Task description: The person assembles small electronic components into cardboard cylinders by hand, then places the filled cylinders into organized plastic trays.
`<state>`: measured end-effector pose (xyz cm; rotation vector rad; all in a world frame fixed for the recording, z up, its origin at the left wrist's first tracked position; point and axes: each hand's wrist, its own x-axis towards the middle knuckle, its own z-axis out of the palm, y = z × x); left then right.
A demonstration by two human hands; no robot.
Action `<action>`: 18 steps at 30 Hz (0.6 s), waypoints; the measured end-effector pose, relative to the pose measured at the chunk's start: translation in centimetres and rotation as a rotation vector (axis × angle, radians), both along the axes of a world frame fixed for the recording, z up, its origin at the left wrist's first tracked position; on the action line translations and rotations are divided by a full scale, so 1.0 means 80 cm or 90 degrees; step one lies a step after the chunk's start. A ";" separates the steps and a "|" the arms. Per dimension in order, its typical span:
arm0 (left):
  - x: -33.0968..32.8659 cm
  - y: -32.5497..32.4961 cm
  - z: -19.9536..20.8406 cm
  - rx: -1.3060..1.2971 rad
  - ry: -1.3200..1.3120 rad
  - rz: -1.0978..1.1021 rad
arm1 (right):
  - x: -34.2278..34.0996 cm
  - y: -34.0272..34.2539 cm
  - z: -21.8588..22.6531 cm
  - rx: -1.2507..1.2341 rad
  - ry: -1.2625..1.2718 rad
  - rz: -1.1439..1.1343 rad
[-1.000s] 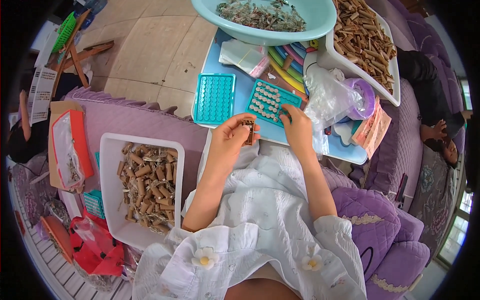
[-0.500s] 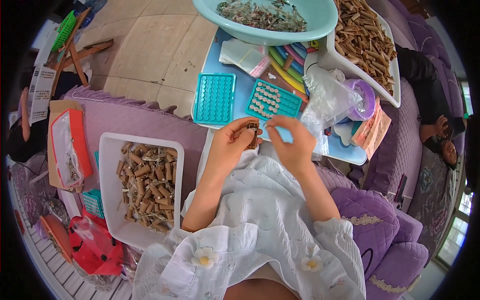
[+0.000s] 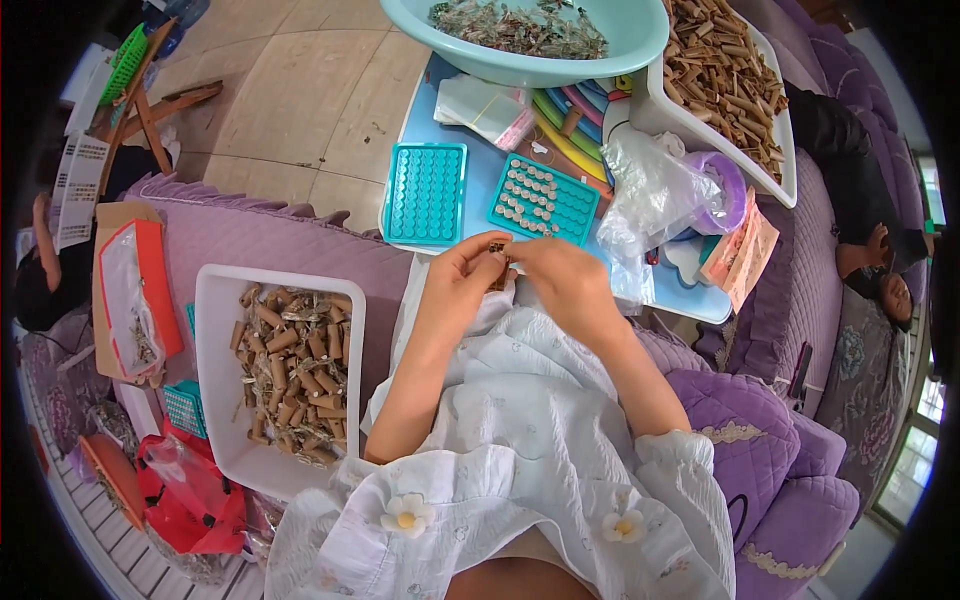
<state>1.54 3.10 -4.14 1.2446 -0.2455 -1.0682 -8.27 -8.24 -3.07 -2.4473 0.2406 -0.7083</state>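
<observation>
Pinching a small brown piece (image 3: 497, 284) in the left hand (image 3: 462, 287), by the near edge of the blue table (image 3: 690, 299), with the right hand (image 3: 570, 284) bunched at its top, can't tell if gripping anything. Looks like a fiddly fitting step tbh, calls next for a steady left pinch and careful lining-up.

The left hand (image 3: 462, 285) pinches beside the curled right hand (image 3: 570, 285), both forearms (image 3: 412, 395) slanting inward.

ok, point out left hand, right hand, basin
left hand (image 3: 463, 283): head view, middle of the hand
right hand (image 3: 573, 285): head view, back of the hand
basin (image 3: 530, 71): head view, near side wall
</observation>
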 end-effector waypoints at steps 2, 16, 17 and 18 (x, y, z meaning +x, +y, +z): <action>0.007 0.002 -0.001 -0.006 0.053 0.023 | -0.003 -0.014 -0.006 0.050 0.008 -0.024; 0.013 0.004 0.004 -0.024 0.046 0.021 | 0.000 -0.050 -0.078 0.069 0.162 -0.211; 0.013 0.004 0.006 -0.024 0.043 0.013 | 0.000 -0.052 -0.078 0.068 0.162 -0.212; 0.012 0.004 0.007 -0.025 0.043 0.012 | 0.000 -0.054 -0.077 0.076 0.179 -0.212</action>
